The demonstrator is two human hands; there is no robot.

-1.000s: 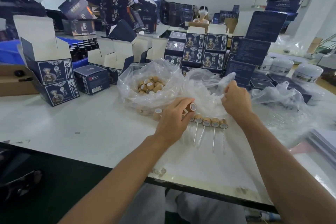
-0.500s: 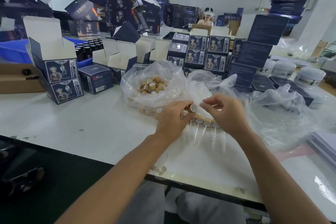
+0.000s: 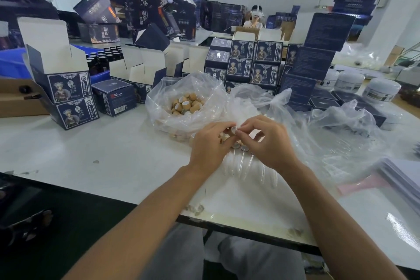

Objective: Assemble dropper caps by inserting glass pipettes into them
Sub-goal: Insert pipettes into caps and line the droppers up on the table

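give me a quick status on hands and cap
Left hand grips cap. Right hand pinching at cap mouth, pipette not discernible. Finished droppers beneath hands.

Over a white table (image 3: 113, 154), the left hand (image 3: 209, 145) pinches a wooden dropper cap (image 3: 233, 130) while the right hand (image 3: 270, 143) meets it with curled fingertips. Assembled droppers (image 3: 241, 150) lie just beneath. Farther left, a clear bag (image 3: 163, 102) holds loose caps (image 3: 186, 104); dark blue boxes (image 3: 254, 59) stand beyond.

Dark printed cartons (image 3: 241, 57) stacked behind; white jars (image 3: 380, 91) right; brown bottles (image 3: 102, 59) left.
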